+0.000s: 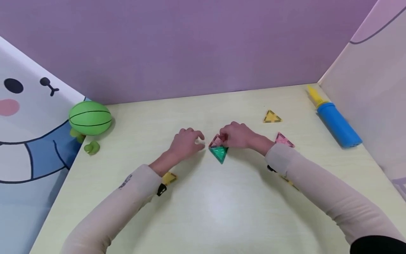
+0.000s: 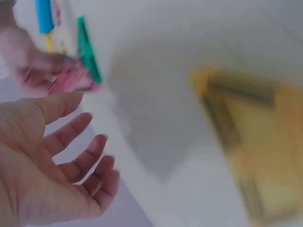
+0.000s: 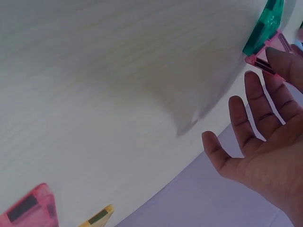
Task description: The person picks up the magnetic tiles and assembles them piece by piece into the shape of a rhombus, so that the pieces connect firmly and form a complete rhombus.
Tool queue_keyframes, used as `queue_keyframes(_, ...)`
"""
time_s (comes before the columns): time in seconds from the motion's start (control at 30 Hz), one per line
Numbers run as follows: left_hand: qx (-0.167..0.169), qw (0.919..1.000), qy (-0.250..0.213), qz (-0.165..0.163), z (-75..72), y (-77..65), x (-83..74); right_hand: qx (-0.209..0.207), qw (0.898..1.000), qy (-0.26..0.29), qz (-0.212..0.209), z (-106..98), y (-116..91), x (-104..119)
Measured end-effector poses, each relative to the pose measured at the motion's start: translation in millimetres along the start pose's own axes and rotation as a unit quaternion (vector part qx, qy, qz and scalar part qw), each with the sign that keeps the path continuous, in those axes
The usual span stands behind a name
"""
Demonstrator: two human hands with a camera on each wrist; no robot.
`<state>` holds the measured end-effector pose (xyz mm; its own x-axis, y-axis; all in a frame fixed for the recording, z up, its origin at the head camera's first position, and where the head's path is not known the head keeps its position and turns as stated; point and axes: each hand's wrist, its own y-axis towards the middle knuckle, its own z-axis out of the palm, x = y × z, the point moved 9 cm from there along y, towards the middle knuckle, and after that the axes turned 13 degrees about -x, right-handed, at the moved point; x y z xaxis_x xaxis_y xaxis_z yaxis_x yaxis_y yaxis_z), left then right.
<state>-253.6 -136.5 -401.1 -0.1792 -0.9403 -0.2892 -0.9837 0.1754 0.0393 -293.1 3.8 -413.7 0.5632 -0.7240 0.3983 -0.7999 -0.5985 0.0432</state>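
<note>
Between thumb and fingers, my right hand (image 1: pixel 237 135) pinches a translucent pink triangular tile (image 1: pixel 216 142). A green triangular tile (image 1: pixel 219 153) meets the pink one edge to edge, its point toward me. In the right wrist view, my thumb lies over the pink tile (image 3: pixel 258 63) and the other fingers spread loosely below. Just left of the pair is my left hand (image 1: pixel 187 144), fingers relaxed and holding nothing; the left wrist view shows its palm with a gap before the pink tile (image 2: pixel 73 81). A yellow tile (image 1: pixel 169 178) lies by my left wrist, partly covered by the sleeve.
A yellow triangular tile (image 1: pixel 272 117) and another pink tile (image 1: pixel 284 139) lie to the right. Another yellow tile (image 1: pixel 289 182) shows beneath my right sleeve. At the right edge is a blue pump (image 1: pixel 338 125) with a yellow nozzle; a green ball (image 1: pixel 90 118) sits at the left.
</note>
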Motion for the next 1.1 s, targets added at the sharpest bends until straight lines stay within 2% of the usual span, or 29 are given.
queue_keyframes(0.13, 0.036, 0.9983, -0.035, -0.03, -20.6, -13.6, 22.3, -0.017, 1.0, -0.013, 0.005, -5, -2, -5)
queue_keyframes(0.23, 0.071, 0.9954, -0.032, -0.056, -28.8, -29.2, 41.5, -0.025, 0.999, -0.019, 0.011, -9, -4, -10)
queue_keyframes(0.4, 0.119, 0.9881, 0.013, -0.097, -26.3, -58.9, 69.0, -0.032, 0.999, -0.022, 0.01, -14, -5, -13)
queue_keyframes(0.53, 0.145, 0.9823, 0.016, -0.117, -18.5, -81.8, 79.3, -0.033, 0.999, -0.027, 0.015, -15, -4, -14)
queue_keyframes(0.6, 0.156, 0.9816, 0.006, -0.11, -14.2, -92.3, 80.5, -0.03, 0.999, -0.024, 0.02, -14, -3, -14)
queue_keyframes(0.7, 0.165, 0.9839, 0.003, -0.07, -11.2, -106.8, 78.7, -0.024, 0.999, -0.018, 0.024, -11, -2, -14)
queue_keyframes(0.83, 0.147, 0.9891, 0.005, -0.008, -11.9, -118.2, 79.2, -0.019, 1.0, -0.012, 0.018, -7, -1, -12)
queue_keyframes(0.93, 0.119, 0.9927, 0.006, 0.022, -9.8, -118.3, 82.4, -0.014, 1.0, -0.014, 0.013, -4, 0, -10)
queue_keyframes(1.1, 0.083, 0.9958, 0.027, 0.028, -3.8, -107.5, 81.3, -0.004, 1.0, -0.012, 0.009, 0, 1, -9)
